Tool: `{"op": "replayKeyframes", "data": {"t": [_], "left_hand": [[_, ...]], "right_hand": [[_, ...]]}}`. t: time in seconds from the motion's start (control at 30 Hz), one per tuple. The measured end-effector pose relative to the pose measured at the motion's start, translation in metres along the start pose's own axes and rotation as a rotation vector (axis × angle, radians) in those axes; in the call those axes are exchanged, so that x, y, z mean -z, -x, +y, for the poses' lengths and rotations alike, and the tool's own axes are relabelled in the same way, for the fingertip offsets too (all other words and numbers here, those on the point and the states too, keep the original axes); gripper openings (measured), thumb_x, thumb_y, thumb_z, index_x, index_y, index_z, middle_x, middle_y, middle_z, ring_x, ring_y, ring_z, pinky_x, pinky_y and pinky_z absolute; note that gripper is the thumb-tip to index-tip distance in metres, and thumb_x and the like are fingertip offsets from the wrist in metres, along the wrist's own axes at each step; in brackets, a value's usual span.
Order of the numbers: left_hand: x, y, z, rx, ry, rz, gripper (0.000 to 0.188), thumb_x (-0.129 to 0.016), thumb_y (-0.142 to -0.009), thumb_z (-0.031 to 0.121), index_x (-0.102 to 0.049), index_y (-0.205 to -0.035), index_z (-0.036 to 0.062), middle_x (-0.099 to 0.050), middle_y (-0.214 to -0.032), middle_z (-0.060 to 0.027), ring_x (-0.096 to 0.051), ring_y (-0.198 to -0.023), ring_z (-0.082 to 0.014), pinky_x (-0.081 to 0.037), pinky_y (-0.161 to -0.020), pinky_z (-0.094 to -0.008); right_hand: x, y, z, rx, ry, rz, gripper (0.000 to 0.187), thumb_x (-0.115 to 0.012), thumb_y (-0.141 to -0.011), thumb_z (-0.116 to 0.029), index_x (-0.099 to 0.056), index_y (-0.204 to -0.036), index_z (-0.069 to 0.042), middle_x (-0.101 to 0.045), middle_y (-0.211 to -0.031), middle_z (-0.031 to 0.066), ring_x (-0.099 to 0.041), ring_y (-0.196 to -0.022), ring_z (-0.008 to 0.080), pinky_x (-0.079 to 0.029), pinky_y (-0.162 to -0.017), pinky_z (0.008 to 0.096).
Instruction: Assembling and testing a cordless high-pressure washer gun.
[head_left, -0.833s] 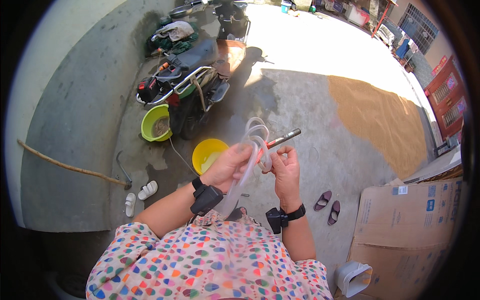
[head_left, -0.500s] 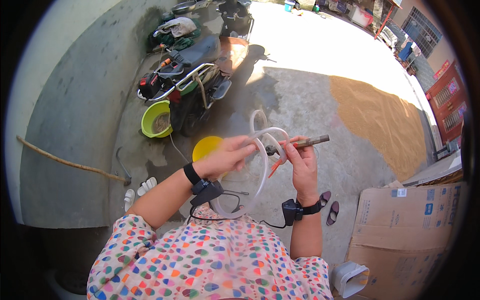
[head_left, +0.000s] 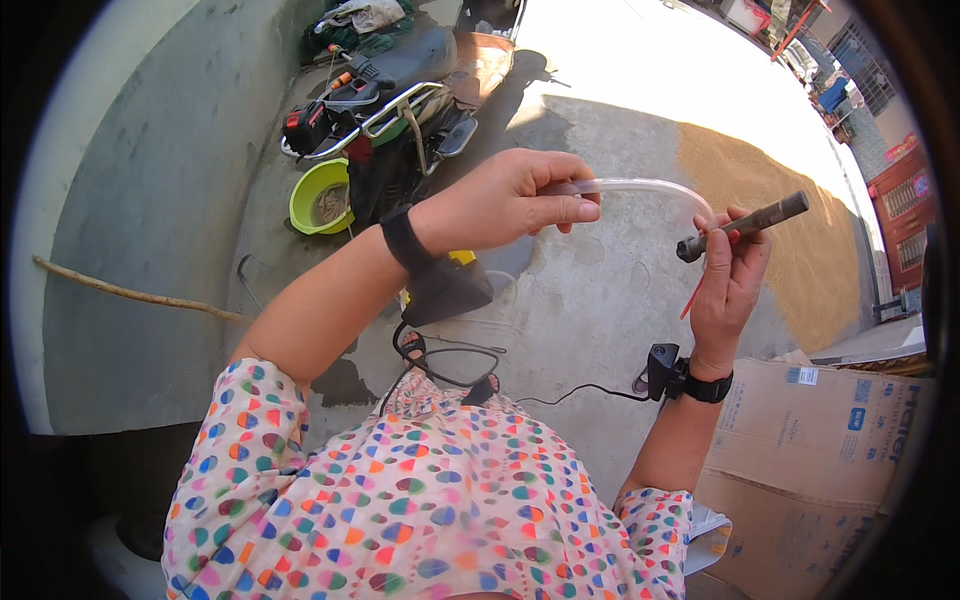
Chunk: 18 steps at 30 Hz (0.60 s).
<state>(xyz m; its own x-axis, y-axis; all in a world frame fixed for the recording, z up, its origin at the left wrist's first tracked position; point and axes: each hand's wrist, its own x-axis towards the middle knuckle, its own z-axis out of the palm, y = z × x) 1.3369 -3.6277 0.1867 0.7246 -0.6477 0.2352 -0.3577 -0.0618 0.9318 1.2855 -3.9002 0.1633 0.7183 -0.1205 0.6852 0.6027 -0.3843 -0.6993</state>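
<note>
- The left hand (head_left: 505, 200) is closed on one end of a clear flexible tube (head_left: 650, 187), which is pinched between thumb and fingers
- The tube is seen arching from the left hand across to the right hand (head_left: 728, 285), where it passes behind the fingers
- The right hand is closed around a dark cylindrical rod (head_left: 742, 226); the rod is held tilted, with its upper end pointing up and to the right
- A thin red strip (head_left: 690, 300) is seen hanging just beside the right palm; what it is attached to cannot be told
- A black band with a small black unit is worn on each wrist, and a black cable (head_left: 560, 395) is run between them in front of the dotted shirt (head_left: 420, 510)
- Both hands are held above bare concrete ground (head_left: 600, 300), well above the things on it
- A parked scooter (head_left: 400, 100) and a green basin (head_left: 322, 195) just beside it are located beyond the left forearm
- A yellow basin (head_left: 462, 258) is largely hidden by the left wrist unit
- A thin wooden stick (head_left: 130, 292) is leaned along the grey wall at the left
- Flattened cardboard boxes (head_left: 810, 440) are laid at the lower right, near the right forearm
- A patch of spread grain (head_left: 790, 230) is located behind the right hand
</note>
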Motion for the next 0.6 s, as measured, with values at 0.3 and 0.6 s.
{"op": "replayKeyframes", "data": {"t": [0.3, 0.6], "left_hand": [[0.053, 0.035, -0.134, 0.185, -0.294, -0.034, 0.016, -0.065, -0.094, 0.017, -0.063, -0.102, 0.0042, -0.063, -0.088, 0.0011, -0.057, -0.084, -0.0070, -0.048, -0.075, -0.0238], [0.007, 0.035, -0.181, 0.342, -0.398, -0.066, 0.022, -0.062, -0.091, 0.022, -0.054, -0.102, 0.0042, -0.060, -0.098, -0.0122, -0.061, -0.091, -0.0260, -0.048, -0.079, -0.0345]], "right_hand": [[0.074, -0.032, -0.056, -0.100, -0.588, 0.168, 0.022, -0.044, -0.103, -0.013, -0.047, -0.120, 0.000, -0.047, -0.096, 0.0093, -0.046, -0.089, 0.0172, -0.045, -0.074, 0.0299], [0.166, -0.044, -0.068, -0.106, -0.828, 0.085, 0.013, -0.042, -0.102, -0.006, -0.036, -0.110, 0.001, -0.036, -0.094, 0.0103, -0.039, -0.088, 0.0179, -0.040, -0.076, 0.0313]]}}
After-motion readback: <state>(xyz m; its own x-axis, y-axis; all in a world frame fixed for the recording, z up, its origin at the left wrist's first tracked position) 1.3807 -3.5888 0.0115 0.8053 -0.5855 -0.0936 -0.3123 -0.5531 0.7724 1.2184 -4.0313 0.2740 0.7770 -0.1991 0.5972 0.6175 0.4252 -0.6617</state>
